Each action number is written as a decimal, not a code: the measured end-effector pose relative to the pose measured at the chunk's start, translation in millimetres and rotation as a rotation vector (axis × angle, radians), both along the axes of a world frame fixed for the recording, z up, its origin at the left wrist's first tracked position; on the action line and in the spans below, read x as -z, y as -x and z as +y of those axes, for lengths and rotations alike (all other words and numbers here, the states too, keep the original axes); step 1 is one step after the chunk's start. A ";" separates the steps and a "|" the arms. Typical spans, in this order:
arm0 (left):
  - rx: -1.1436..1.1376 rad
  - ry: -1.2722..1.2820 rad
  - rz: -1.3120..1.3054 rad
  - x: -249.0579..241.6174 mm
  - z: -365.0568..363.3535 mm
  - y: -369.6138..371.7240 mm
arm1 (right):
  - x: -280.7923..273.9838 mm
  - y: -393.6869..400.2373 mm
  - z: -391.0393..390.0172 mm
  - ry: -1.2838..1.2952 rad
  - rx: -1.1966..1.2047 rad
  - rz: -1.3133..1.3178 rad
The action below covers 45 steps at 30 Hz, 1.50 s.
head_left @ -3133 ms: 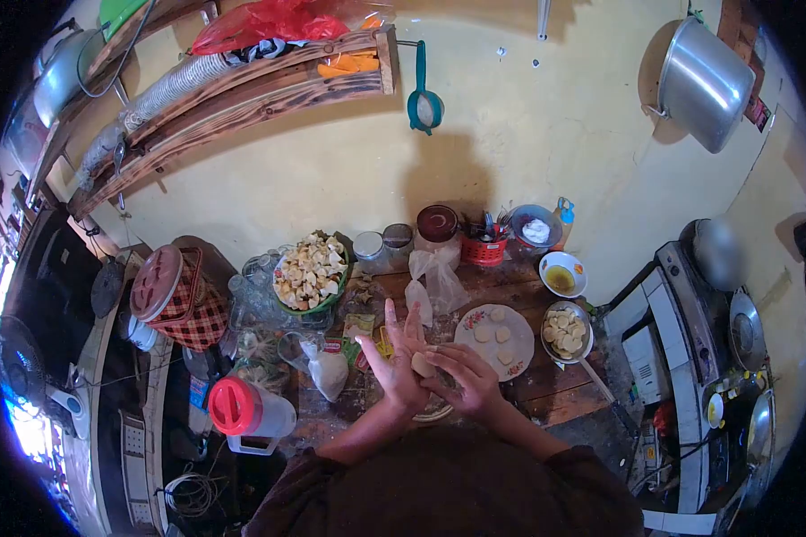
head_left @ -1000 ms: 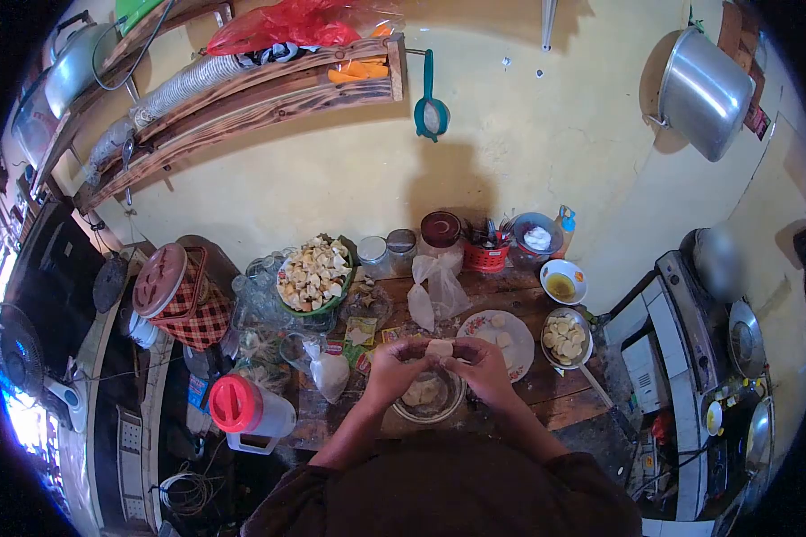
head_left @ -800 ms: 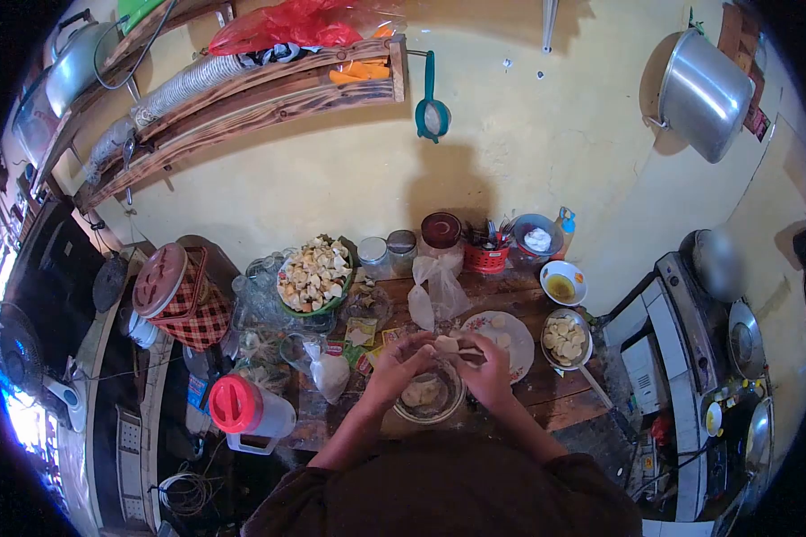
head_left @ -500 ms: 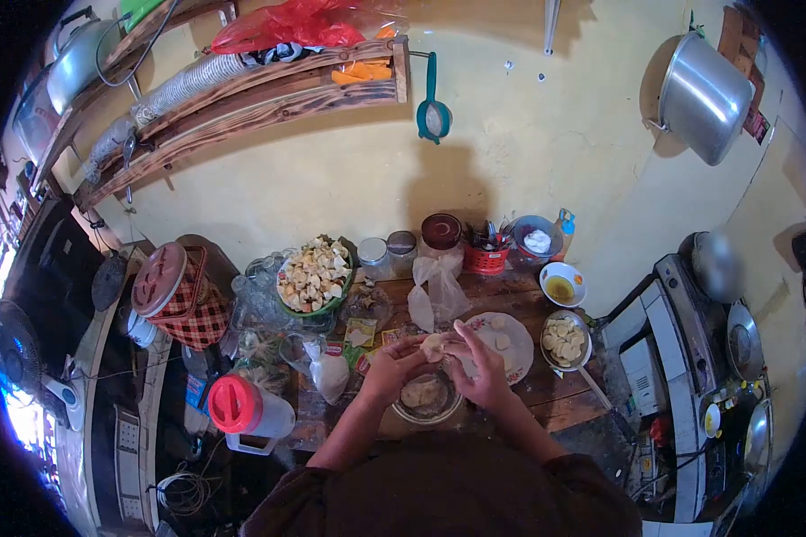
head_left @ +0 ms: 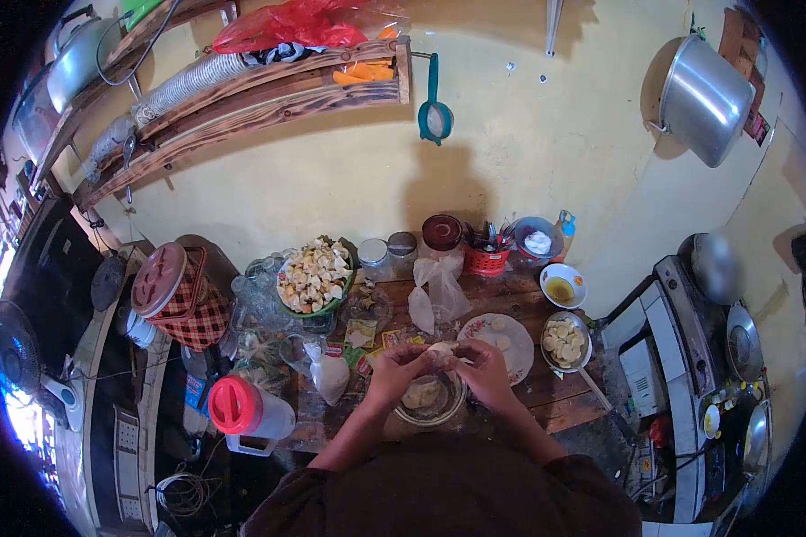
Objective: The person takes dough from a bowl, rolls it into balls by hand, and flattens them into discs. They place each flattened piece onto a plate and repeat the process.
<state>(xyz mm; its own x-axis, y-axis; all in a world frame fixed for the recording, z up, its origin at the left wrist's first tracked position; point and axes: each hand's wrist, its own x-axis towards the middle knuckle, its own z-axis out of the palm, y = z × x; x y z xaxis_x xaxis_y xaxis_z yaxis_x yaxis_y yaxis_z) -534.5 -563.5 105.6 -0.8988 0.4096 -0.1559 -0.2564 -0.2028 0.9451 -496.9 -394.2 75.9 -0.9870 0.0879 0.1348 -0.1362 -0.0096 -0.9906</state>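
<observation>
A small piece of pale dough (head_left: 441, 352) is pinched between my left hand (head_left: 396, 369) and my right hand (head_left: 482, 369), and both hands' fingers are closed on it. Just below them stands a bowl (head_left: 459, 404) with a larger lump of dough (head_left: 424, 394) inside. To the right of my right hand lies a white plate with a floral rim (head_left: 521, 362), bearing a few flattened dough pieces (head_left: 501, 342). Farther right, a pan (head_left: 585, 356) holds several pale round slices or pieces (head_left: 562, 340).
Left of my hands are a tied bag of white powder (head_left: 330, 376), a red-lidded pitcher (head_left: 251, 412) and a green basin of chopped pieces (head_left: 315, 276). Jars (head_left: 374, 255), a red utensil basket (head_left: 486, 260) and a bowl of yellow liquid (head_left: 561, 288) line the back. A stove (head_left: 681, 295) stands right.
My right hand's fingers have come down from a raised, spread pose and now close on the dough piece. Both hands sit slightly lower over the bowl.
</observation>
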 end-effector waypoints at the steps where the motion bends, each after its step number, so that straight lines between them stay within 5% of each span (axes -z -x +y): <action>1: 0.000 0.000 0.000 5.5 -0.1 1.9 | -6.6 -1.8 -4.4 0.065 0.025 -0.025; 9: 0.005 0.106 0.178 -0.8 4.6 -2.9 | 7.6 1.8 0.2 -0.078 0.054 -0.060; 11: 0.028 0.173 0.189 8.6 1.9 0.4 | 6.0 1.1 -0.6 0.110 0.004 -0.137; 16: 0.086 0.279 0.247 23.3 0.1 5.8 | 0.5 0.1 -3.0 0.111 -0.031 -0.114; 19: 0.034 0.417 0.485 20.4 1.5 4.4 | 4.3 0.7 0.9 0.034 -0.068 -0.116; 21: -0.012 0.236 0.369 2.3 4.3 -1.0 | 4.8 0.9 3.2 0.026 -0.065 -0.127; 24: 0.028 0.309 0.250 4.6 -0.1 2.6 | 4.7 0.6 5.8 -0.021 -0.041 -0.255; 30: -0.009 0.175 0.080 15.7 1.7 5.1 | 12.0 1.6 4.3 -0.067 -0.045 -0.096; 39: 0.074 0.175 0.104 14.5 1.1 5.1 | 15.3 3.4 5.2 0.027 -0.031 -0.141; 45: 0.041 0.092 0.010 25.2 5.1 6.9 | 9.3 4.0 4.9 -0.150 0.015 -0.138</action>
<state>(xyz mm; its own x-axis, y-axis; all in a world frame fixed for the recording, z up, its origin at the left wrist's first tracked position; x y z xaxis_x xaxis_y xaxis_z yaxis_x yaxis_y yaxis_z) -541.4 -558.5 80.4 -0.8834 0.4301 -0.1859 -0.2534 -0.1048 0.9617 -500.9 -389.3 66.6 -0.9957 0.0922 0.0110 0.0020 0.1401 -0.9901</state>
